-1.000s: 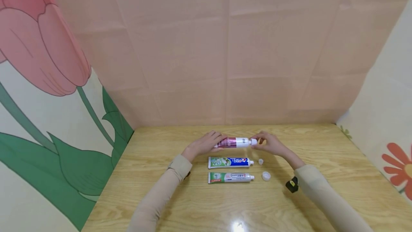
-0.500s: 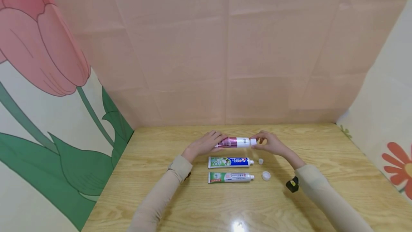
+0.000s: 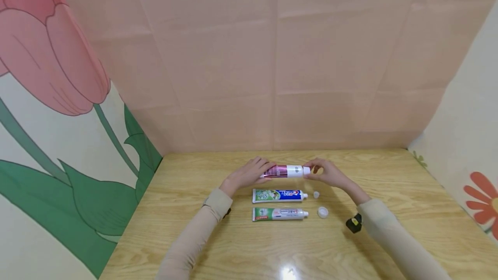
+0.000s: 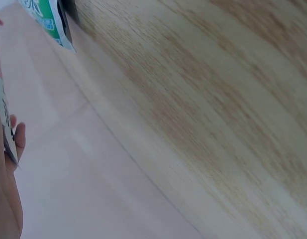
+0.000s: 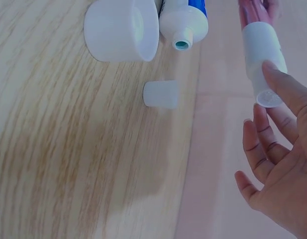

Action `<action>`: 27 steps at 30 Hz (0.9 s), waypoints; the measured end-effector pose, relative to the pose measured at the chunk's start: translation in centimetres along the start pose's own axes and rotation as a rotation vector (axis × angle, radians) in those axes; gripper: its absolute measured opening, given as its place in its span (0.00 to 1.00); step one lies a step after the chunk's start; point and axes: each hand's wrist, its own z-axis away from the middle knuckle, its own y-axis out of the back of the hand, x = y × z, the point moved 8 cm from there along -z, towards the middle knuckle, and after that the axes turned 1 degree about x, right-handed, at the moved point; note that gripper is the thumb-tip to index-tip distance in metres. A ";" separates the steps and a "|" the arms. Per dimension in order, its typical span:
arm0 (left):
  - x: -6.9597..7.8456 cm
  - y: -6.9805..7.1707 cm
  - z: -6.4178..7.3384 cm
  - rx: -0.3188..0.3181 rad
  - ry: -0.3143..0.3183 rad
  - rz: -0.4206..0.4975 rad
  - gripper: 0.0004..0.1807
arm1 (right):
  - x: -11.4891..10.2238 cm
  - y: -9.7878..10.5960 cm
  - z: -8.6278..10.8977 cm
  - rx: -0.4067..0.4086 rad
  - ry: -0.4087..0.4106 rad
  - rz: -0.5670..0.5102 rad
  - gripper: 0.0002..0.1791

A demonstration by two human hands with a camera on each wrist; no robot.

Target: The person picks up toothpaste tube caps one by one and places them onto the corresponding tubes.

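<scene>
Near the back of the table, my left hand (image 3: 249, 173) grips the rear part of a purple-and-white toothpaste tube (image 3: 282, 171), held level above the wood. Its nozzle end points right, where my right hand (image 3: 328, 173) pinches a white cap (image 3: 306, 170) between thumb and fingers. In the right wrist view the cap (image 5: 268, 97) sits at the tube's end, with the other fingers loosely bent below. Closer to me lie a blue-and-green toothpaste tube (image 3: 278, 195) and a green-and-white toothpaste tube (image 3: 279, 214), both uncapped and parallel.
A small white cap (image 3: 316, 194) stands right of the blue-and-green tube. A wider white cap (image 3: 323, 212) stands right of the green-and-white one. The wooden table (image 3: 233, 249) meets a pink cloth backdrop (image 3: 272, 77). A dark wrist device (image 3: 354, 223) hangs under the right cuff.
Both hands keep their grips in nearly the same place. The held tube and its cap have shifted only very slightly against each other; the tubes on the table have not moved.
</scene>
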 end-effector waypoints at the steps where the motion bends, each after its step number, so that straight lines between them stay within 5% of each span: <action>1: 0.0 0.0 0.0 0.002 0.000 -0.001 0.33 | 0.0 0.0 0.0 -0.001 0.001 -0.005 0.19; 14: -0.1 0.2 0.3 0.026 0.015 0.007 0.34 | -3.7 0.8 0.6 0.002 0.048 -0.044 0.15; 27: 0.3 0.7 0.5 0.094 -0.004 -0.020 0.34 | -4.0 0.9 0.9 -0.020 0.017 -0.059 0.14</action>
